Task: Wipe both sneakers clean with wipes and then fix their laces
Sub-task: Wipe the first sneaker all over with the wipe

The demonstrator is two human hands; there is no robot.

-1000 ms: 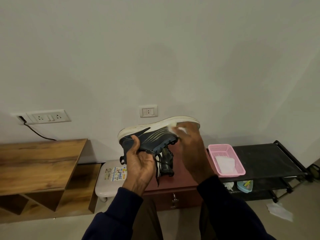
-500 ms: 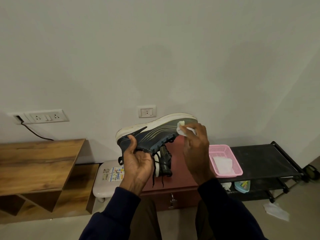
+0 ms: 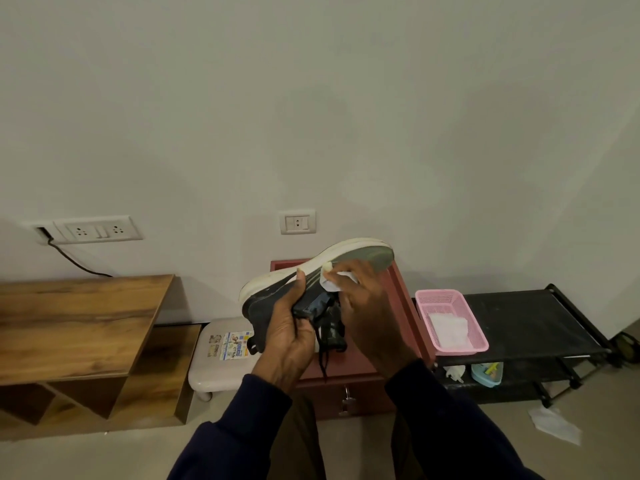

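My left hand (image 3: 287, 327) grips the upturned sneaker (image 3: 311, 265) with curled fingers above the red cabinet (image 3: 367, 393); my right hand (image 3: 370, 306) pinches a wipe (image 3: 334, 281) against its side. I judge wiping underway, with the other sneaker (image 3: 335, 336) and the laces (image 3: 323, 362) left

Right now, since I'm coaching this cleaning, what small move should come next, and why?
Probably slide the crumpled white wipe along the sole's white rim toward the heel: the right hand presses it mid-length on the dark upturned sneaker, which the left hand steadies in its grip.
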